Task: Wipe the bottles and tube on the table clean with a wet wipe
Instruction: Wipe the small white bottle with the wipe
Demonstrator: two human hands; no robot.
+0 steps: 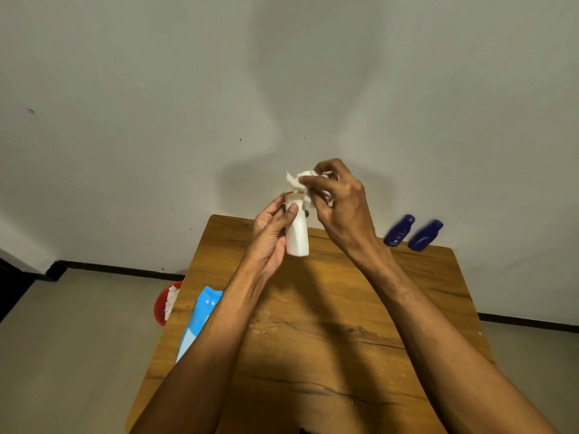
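My left hand (pixel 272 236) grips a white bottle (pixel 297 241) upright in the air above the far edge of the wooden table (pixel 329 333). My right hand (pixel 340 200) holds a crumpled white wet wipe (pixel 296 180) pressed around the bottle's top, which the wipe and fingers hide. A thin gold band shows just below the wipe. Two dark blue bottles (pixel 399 230) (pixel 425 235) stand side by side at the table's far right corner, clear of both hands.
A blue and white wipe packet (pixel 200 317) lies along the table's left edge, partly under my left forearm. A red bin (pixel 163 303) with used white wipes sits on the floor left of the table. A plain wall stands close behind.
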